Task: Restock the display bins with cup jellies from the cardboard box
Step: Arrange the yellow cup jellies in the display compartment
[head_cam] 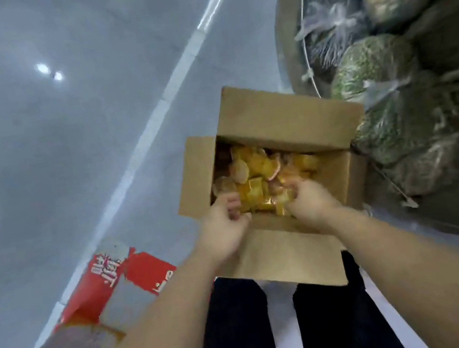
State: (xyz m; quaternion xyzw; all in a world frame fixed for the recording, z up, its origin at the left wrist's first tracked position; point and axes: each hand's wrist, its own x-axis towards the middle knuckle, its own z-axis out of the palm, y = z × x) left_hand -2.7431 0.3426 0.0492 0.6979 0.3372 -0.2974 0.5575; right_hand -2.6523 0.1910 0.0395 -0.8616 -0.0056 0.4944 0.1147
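Here the left hand and right hand curled round yellow jellies in the box; lifting modest, well-cupped handfuls seemed wisest to avoid spills.

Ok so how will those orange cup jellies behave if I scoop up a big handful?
The cup jellies lie loose and jumbled in the cardboard box, so some will probably spill from a handful. Their glossy wrapping looks slippery. Cupping with both the left hand and right hand likely helps.
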